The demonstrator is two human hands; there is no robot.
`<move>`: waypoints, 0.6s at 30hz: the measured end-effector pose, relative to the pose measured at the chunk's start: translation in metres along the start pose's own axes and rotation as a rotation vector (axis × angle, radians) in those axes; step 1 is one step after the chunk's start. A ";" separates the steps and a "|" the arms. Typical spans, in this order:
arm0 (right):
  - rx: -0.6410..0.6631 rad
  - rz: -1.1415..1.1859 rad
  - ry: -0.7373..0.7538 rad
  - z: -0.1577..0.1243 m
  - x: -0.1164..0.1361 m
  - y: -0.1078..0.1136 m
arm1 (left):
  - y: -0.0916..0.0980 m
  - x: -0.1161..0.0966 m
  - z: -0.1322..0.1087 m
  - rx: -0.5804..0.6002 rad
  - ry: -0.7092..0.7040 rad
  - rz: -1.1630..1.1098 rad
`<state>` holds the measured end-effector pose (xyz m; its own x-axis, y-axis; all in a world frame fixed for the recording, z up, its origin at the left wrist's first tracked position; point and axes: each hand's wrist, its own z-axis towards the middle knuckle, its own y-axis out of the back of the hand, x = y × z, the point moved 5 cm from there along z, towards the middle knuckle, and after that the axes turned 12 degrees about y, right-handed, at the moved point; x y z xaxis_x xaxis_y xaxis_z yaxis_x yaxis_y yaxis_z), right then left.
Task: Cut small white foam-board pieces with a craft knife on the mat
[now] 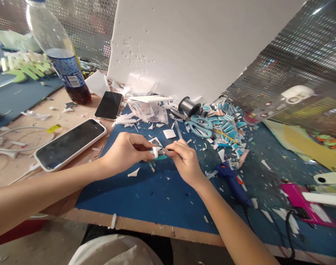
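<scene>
My left hand (131, 149) pinches a small white piece (155, 151) between thumb and fingers, just above the blue mat (156, 198). Closed around a slim grey-handled tool (178, 129), my right hand (184, 158) is close beside it on the right. The tool's handle sticks out above the fingers; its working end is too small to make out. White scraps lie around both hands, among them a square piece (169, 133) and a pointed sliver (134, 172).
Behind the hands are light-blue scissors (199, 127), a wire spool (189, 106) and a heap of blue-white pieces (228, 125). A blue glue gun (234, 184) lies right; a white-cased phone (71, 144), a dark phone (109, 105) and a bottle (65, 70) are left. A white board (179, 44) stands behind.
</scene>
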<state>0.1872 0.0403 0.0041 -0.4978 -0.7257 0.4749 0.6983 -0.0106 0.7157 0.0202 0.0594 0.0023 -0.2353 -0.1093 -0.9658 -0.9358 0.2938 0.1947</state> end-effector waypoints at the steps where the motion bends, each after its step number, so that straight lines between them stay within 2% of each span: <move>1: -0.007 -0.007 -0.002 0.000 0.000 0.000 | 0.000 0.001 0.000 -0.003 -0.002 0.002; 18: -0.035 0.005 -0.017 0.000 0.002 -0.004 | -0.004 0.005 -0.001 0.007 -0.068 0.024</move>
<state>0.1835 0.0387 0.0028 -0.5027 -0.7142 0.4871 0.7183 -0.0316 0.6950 0.0225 0.0571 -0.0028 -0.2394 -0.0374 -0.9702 -0.9281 0.3025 0.2173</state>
